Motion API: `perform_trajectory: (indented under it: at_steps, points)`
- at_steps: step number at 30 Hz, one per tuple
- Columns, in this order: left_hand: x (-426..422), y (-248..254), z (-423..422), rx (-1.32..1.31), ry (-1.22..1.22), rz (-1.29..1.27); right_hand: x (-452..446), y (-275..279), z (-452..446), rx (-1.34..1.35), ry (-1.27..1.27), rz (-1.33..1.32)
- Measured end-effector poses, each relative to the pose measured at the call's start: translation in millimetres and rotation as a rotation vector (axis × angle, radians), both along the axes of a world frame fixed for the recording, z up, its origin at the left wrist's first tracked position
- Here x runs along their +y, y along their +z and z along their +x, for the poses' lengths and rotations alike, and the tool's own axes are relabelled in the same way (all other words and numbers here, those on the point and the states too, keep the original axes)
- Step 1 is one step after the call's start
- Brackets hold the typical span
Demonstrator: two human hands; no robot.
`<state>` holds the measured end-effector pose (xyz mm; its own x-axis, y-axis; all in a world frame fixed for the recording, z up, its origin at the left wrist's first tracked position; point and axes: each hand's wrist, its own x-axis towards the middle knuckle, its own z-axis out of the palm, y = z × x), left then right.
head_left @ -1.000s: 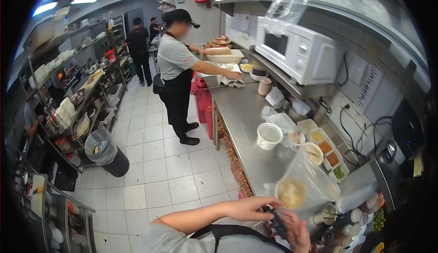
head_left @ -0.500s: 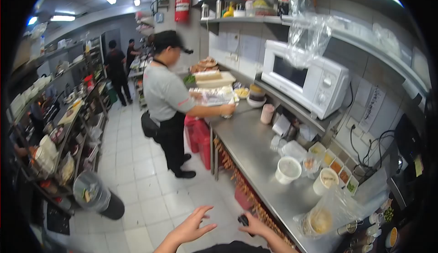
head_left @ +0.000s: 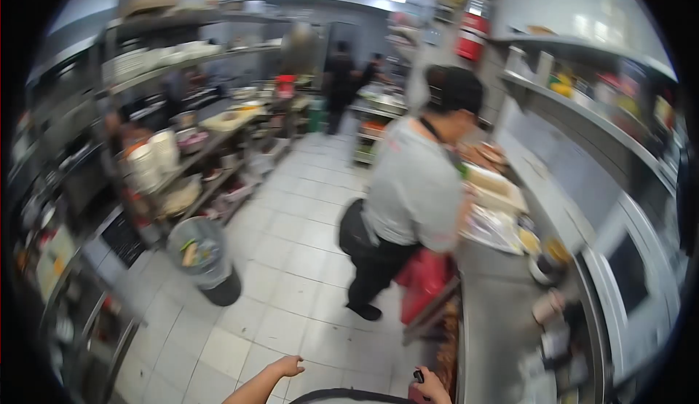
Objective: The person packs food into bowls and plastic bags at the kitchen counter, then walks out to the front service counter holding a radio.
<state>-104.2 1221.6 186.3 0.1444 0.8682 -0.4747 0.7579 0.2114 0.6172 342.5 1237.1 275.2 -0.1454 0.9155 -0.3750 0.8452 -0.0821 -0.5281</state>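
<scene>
Low in the view, my left hand (head_left: pixel 286 366) is over the tiled floor (head_left: pixel 287 331). It holds nothing, and its fingers are loosely bent with a small gap between them. My right hand (head_left: pixel 432 387) is at the bottom edge, just left of the steel counter (head_left: pixel 495 316). Its fingers are closed on a small black object (head_left: pixel 419 376), too small to identify. Neither hand touches the counter.
A co-worker (head_left: pixel 415 178) in a grey shirt and black cap stands at the counter beside a red bin (head_left: pixel 422 280). A lined trash bin (head_left: pixel 200 251) and loaded shelves (head_left: pixel 196 156) are left. A microwave (head_left: pixel 633 280) is right.
The view has swung left, so the counter and microwave are now farther right. My hands, close together at first, have moved apart and lower. The co-worker leans over the tray.
</scene>
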Motion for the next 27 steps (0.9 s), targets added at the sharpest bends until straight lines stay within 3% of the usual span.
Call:
perform_trajectory:
  at_steps: [4,6,10,11,14,16,17,18,19,20,21,22,23,27]
  points:
    - [-53.0,-70.4,-64.5,0.225,0.28,-0.168,135.2,13.2,-73.7,0.008,0.352,0.106]
    - [-84.0,-101.4,-86.2,0.303,0.246,-0.398,186.6,22.7,-117.5,0.112,0.457,0.131]
    - [-141.0,-118.9,-106.6,0.205,0.34,-0.592,250.4,72.7,-211.1,0.311,0.574,0.07]
    - [-146.4,-118.6,-109.4,0.162,0.388,-0.594,265.7,65.1,-227.4,0.374,0.629,0.148]
    - [-142.7,-117.1,-133.8,0.008,0.48,-0.446,298.1,47.9,-261.9,0.368,0.612,0.057]
    - [-104.7,-108.3,-162.8,-0.132,0.427,-0.219,316.3,46.6,-280.7,0.392,0.588,0.015]
    - [-54.9,-159.1,-189.0,0.13,0.155,-0.389,323.9,52.7,-288.9,0.354,0.531,-0.064]
    - [14.7,-187.3,-205.0,0.193,0.132,-0.72,334.1,57.2,-298.3,0.316,0.474,-0.137]
    - [53.6,-146.2,-232.4,0.1,0.146,-0.571,347.1,57.3,-306.9,0.365,0.475,-0.109]
    - [93.5,-152.2,-255.6,0.147,0.146,-0.355,363.3,55.9,-316.8,0.366,0.472,-0.119]
    - [134.0,-151.9,-275.6,0.111,0.309,-0.283,376.3,53.9,-324.1,0.462,0.417,-0.103]
    - [176.5,-138.3,-293.9,0.176,0.291,-0.195,386.1,54.0,-332.6,0.555,0.359,-0.091]
    - [214.8,-134.1,-313.8,0.167,0.342,-0.051,388.7,91.2,-355.2,0.647,0.183,-0.29]
    - [364.2,-24.1,-349.9,-0.005,0.556,0.11,431.8,118.4,-394.0,0.788,0.102,-0.372]
